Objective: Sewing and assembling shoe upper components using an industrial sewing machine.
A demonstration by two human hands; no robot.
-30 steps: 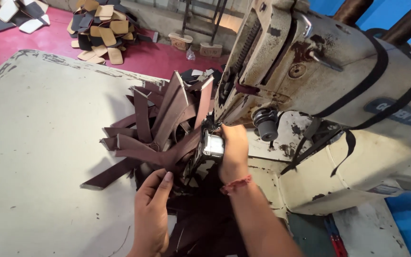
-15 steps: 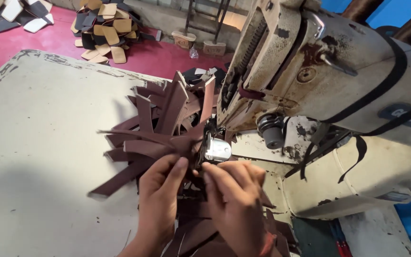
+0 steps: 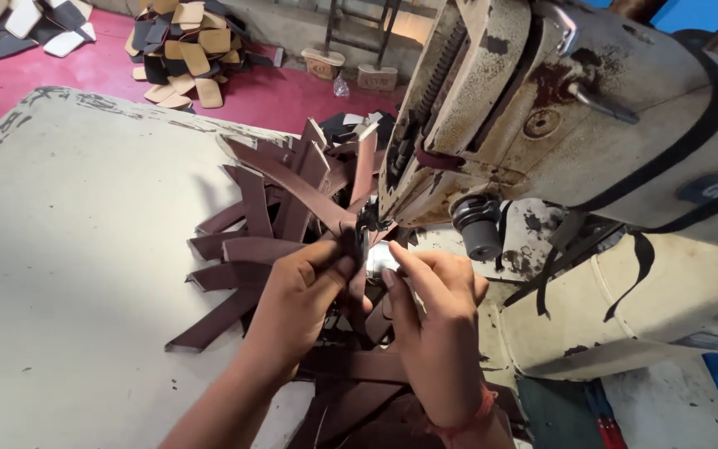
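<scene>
brown leather strips (image 3: 276, 224) lie fanned in a heap on the pale worn bench (image 3: 68, 249), while the left hand (image 3: 305, 291) and the right hand (image 3: 434, 312) both pinch one dark strap (image 3: 357, 283) just under the head of the grimy cream sewing machine (image 3: 558, 141).
</scene>
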